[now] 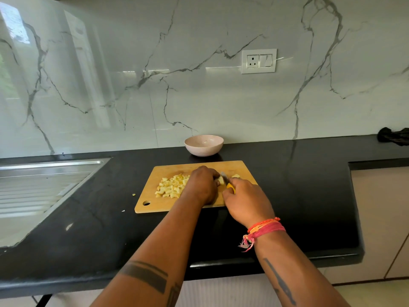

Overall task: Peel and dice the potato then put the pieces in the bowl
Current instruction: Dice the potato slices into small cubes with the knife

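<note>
A wooden cutting board (pixel 155 202) lies on the black counter. A heap of pale yellow diced potato pieces (pixel 171 186) covers its left half. My left hand (pixel 202 185) presses down on a remaining potato piece (pixel 221 180), mostly hidden under the fingers. My right hand (pixel 245 200) grips a knife with a yellow handle (pixel 230 187); its blade (pixel 225 177) stands against that piece. One more small potato chunk (pixel 236 175) sits just right of the blade. A pale pink bowl (pixel 203 145) stands behind the board by the wall, with nothing visible inside.
A steel sink drainboard (pixel 44 185) lies to the left. Two tiny potato scraps (pixel 134 194) rest on the counter left of the board. A dark cloth (pixel 394 136) lies at the far right by the wall. The counter's front edge runs just below my forearms.
</note>
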